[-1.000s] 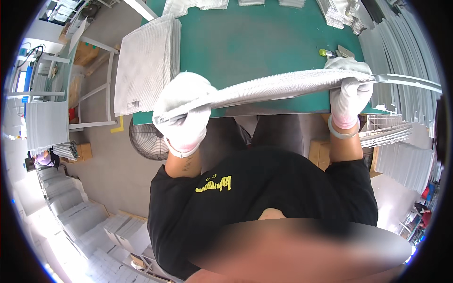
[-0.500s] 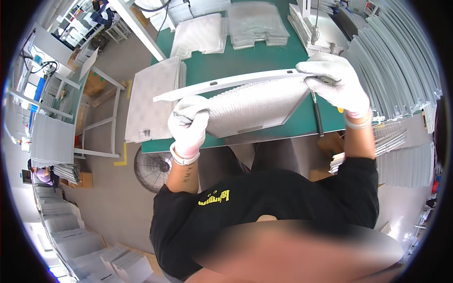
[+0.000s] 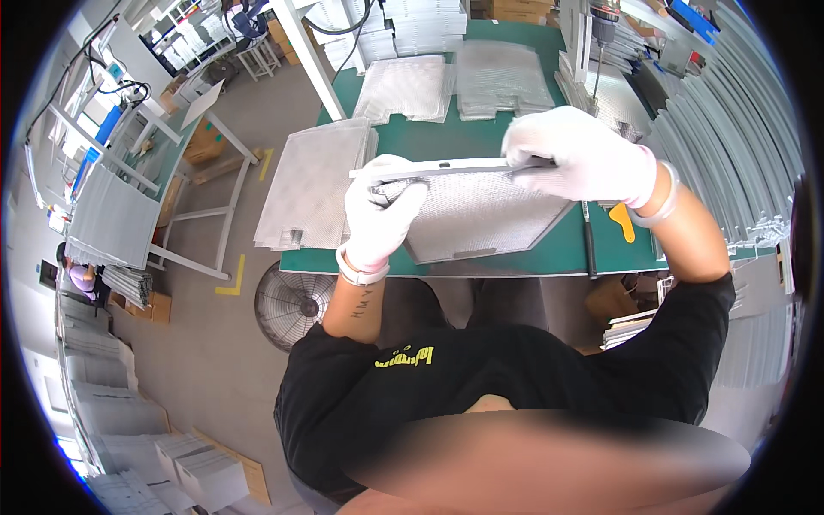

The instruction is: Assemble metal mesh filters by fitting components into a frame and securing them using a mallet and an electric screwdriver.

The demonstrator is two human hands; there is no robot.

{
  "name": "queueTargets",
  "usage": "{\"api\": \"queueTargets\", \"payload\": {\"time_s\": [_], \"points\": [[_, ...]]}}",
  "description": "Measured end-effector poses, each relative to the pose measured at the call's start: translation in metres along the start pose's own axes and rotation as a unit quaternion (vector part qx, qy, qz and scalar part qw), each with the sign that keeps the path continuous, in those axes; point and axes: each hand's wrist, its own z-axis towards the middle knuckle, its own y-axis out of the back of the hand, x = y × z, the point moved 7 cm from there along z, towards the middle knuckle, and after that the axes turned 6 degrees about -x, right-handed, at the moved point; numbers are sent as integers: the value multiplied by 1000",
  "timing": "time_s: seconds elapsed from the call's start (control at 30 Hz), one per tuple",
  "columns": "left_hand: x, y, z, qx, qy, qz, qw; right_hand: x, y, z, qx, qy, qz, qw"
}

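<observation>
A silver mesh panel [image 3: 481,215] with thin metal edging is held tilted over the front of the green table. Along its upper edge lies a white slotted metal strip [image 3: 455,165]. My left hand [image 3: 382,210], in a white glove, is closed around the panel's upper left corner, by the strip's left end. My right hand [image 3: 584,159], also gloved, is closed on the strip at the upper right; its fingers partly hide the strip and the edge there. A black-handled tool [image 3: 590,245] and a yellow scraper [image 3: 621,221] lie right of the panel.
Mesh sheets [image 3: 313,184] are stacked on the table's left, with two more stacks, one white [image 3: 403,86] and one clear-looking [image 3: 502,77], farther back. Long metal strips [image 3: 721,112] rise at the right. A floor fan [image 3: 296,305] stands below the table's left front.
The strip has come more level and no longer sticks out far past my left hand. My right hand has moved in along the upper edge. The whole view has shifted.
</observation>
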Motion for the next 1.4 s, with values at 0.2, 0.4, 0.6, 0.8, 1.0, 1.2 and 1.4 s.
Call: {"api": "queueTargets", "payload": {"time_s": [0.2, 0.4, 0.6, 0.8, 1.0, 1.2, 1.4], "points": [[0, 8, -4, -177, -73, -61, 980, 2, -8, 8, -70, 69, 5, 995], [9, 12, -6, -255, -100, 19, 962, -1, -8, 10, -59, 25, 10, 998], [11, 9, -9, -285, -133, 158, 936, -2, -9, 9, -70, 15, 37, 997], [0, 6, -8, -220, -195, 265, 918, -6, -9, 10, -67, 14, 43, 997], [3, 12, -6, -213, -204, 288, 911, -6, -9, 10, -65, 17, 22, 998], [20, 22, -2, -218, -156, 114, 957, -7, -11, 13, -67, 20, 0, 998], [24, 25, -1, -183, -114, 1, 977, -3, -12, 12, -69, 32, -9, 997]]}}
